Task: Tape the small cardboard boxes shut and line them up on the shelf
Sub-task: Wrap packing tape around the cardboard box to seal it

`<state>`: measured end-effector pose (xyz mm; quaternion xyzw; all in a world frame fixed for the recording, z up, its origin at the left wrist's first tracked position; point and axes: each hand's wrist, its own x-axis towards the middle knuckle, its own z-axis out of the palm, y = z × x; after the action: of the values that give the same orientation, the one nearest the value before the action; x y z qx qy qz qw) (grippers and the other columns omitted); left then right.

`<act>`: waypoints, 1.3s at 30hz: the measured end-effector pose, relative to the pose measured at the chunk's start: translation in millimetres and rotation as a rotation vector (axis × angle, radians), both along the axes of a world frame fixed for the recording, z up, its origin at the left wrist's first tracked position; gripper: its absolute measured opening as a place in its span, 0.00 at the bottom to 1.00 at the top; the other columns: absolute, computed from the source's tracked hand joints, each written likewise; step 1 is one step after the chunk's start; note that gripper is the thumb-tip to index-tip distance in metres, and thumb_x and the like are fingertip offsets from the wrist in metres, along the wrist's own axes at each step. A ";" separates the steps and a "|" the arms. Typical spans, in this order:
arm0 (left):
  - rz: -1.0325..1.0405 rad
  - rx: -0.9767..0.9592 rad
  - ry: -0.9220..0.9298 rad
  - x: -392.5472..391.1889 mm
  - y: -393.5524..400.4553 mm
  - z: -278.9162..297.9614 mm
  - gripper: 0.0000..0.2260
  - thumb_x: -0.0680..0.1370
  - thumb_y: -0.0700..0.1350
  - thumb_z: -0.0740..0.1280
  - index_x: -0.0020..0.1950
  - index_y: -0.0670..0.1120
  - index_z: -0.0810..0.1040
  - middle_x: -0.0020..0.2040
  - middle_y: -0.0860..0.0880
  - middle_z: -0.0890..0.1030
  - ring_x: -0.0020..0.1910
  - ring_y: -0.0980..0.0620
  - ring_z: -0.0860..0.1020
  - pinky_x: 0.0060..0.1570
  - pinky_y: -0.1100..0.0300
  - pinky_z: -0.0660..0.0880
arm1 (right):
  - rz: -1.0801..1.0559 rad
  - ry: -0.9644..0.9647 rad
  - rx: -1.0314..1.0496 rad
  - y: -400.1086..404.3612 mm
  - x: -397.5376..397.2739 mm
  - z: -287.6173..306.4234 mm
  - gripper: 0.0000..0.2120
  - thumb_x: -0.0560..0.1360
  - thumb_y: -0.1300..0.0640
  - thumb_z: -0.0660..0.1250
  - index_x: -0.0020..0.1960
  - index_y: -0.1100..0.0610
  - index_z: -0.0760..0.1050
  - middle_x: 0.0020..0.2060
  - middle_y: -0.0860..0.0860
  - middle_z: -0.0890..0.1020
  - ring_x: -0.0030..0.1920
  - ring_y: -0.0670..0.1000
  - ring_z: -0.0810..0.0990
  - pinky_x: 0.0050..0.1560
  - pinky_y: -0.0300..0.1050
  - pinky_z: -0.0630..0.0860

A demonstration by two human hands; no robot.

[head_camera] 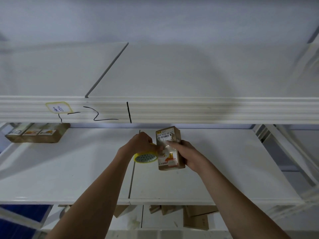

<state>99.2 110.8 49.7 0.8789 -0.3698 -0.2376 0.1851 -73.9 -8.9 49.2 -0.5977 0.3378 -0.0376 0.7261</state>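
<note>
a small cardboard box (170,149) is held at the centre of the frame, just above the white middle shelf (69,169), with the right hand (188,155) wrapped around its right side and a finger laid across its labelled top face. a yellow tape roll (145,156) is gripped in the left hand (142,141), which is pressed against the box's left edge, a clear strip seeming to run across the top. 3 more boxes (38,133) are seen lined up side by side on the same shelf at the left of the frame, and loose cardboard pieces (196,218) are scattered on the level below.
</note>
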 end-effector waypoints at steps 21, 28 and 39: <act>-0.082 -0.073 0.169 17.1 14.6 -16.4 0.22 0.70 0.60 0.76 0.40 0.39 0.83 0.33 0.48 0.76 0.35 0.54 0.73 0.38 0.61 0.69 | -0.011 0.077 -0.046 -13.5 -14.2 -6.3 0.18 0.69 0.60 0.79 0.58 0.57 0.82 0.47 0.55 0.88 0.47 0.55 0.87 0.53 0.55 0.83; -0.010 0.103 -0.042 11.8 12.5 -25.3 0.26 0.68 0.71 0.71 0.39 0.46 0.80 0.38 0.49 0.80 0.37 0.53 0.79 0.43 0.60 0.76 | -0.049 0.063 -0.066 -13.0 -12.2 1.3 0.18 0.68 0.61 0.80 0.56 0.56 0.81 0.45 0.54 0.88 0.45 0.55 0.88 0.51 0.54 0.84; -0.019 -0.030 0.143 11.1 6.2 -15.8 0.22 0.72 0.62 0.73 0.31 0.46 0.76 0.29 0.50 0.74 0.32 0.53 0.74 0.35 0.61 0.70 | 0.043 -0.022 -0.018 -4.0 -7.3 13.1 0.20 0.72 0.52 0.77 0.62 0.56 0.80 0.50 0.56 0.87 0.51 0.57 0.87 0.57 0.59 0.81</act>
<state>110.3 117.1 34.0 0.8534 -0.3673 -0.2959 0.2219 -81.2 -13.0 62.3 -0.6109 0.3165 -0.0316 0.7251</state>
